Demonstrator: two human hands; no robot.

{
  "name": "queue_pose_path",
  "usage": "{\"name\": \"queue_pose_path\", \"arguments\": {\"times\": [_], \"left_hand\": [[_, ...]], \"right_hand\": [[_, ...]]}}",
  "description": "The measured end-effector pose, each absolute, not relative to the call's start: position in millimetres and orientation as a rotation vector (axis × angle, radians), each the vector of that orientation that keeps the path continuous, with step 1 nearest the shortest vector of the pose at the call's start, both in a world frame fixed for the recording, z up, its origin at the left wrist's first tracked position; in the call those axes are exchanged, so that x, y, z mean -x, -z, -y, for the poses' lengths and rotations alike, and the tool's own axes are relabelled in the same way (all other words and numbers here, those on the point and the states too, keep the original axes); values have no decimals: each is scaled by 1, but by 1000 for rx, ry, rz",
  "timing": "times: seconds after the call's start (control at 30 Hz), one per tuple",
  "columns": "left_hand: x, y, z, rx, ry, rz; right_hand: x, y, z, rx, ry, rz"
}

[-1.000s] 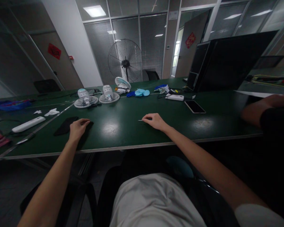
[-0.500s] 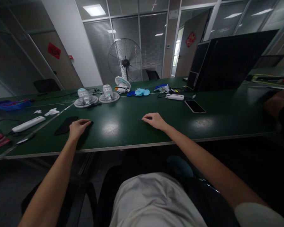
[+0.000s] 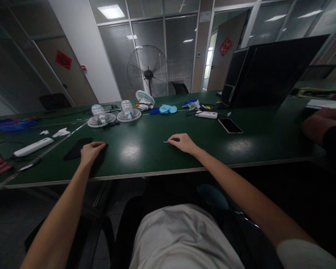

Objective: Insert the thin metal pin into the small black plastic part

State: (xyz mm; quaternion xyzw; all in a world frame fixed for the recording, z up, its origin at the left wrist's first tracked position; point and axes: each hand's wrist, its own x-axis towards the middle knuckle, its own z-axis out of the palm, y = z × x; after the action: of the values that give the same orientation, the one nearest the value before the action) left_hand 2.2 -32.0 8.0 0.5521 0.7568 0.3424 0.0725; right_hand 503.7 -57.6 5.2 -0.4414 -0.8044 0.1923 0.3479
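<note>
My right hand [image 3: 184,143] rests over the green table [image 3: 151,157], its thumb and fingers pinched together. A short, thin, pale rod [image 3: 165,142] sticks out to the left of those fingertips; its exact kind is too small to make out. My left hand [image 3: 92,151] is lower left, also closed in a pinch, fingertips pointing right. Whatever is between its fingers is hidden or too small to name. Partly behind the left hand lies a dark phone-like slab [image 3: 77,148], flat on the table.
Small white fans [image 3: 102,118] and light-blue fan blades [image 3: 168,108] lie toward the back. A phone [image 3: 230,126] and a white bar-shaped device [image 3: 206,114] are right of centre. A black monitor-like panel [image 3: 277,71] stands behind. Another person's hand [image 3: 320,123] is at far right.
My left hand has shifted slightly left. My right hand stays in place with the thin rod. The other person's hand has moved left, and a white sheet-like thing now shows behind it.
</note>
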Motion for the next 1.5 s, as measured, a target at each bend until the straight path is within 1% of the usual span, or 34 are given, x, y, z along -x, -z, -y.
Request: {"name": "queue_pose_path", "arguments": {"times": [0.57, 0.67, 0.8, 1.03, 1.13, 1.3, 1.5], "left_hand": [[2, -6, 31, -1664, -1080, -2201], [-6, -8, 33, -1657, -1090, -2114], [-48, -12, 35, -1710, -1053, -1805], [-177, -9, 30, -1887, -886, -1362], [-217, -2, 29, -2035, -859, -1187], [-233, 4, 31, -2269, -854, -1107], [-229, 5, 31, -2282, -835, -1029]], "right_hand": [[-502, -8, 61, 1142, -491, 2077], [-502, -8, 62, 1145, -493, 2081], [-503, -7, 60, 1156, -490, 2075], [-502, -6, 60, 1110, -452, 2083], [-499, -9, 62, 1084, -440, 2047], [-497, -12, 65, 1067, -451, 2024], [-497, -11, 66, 1084, -433, 2069]]}}
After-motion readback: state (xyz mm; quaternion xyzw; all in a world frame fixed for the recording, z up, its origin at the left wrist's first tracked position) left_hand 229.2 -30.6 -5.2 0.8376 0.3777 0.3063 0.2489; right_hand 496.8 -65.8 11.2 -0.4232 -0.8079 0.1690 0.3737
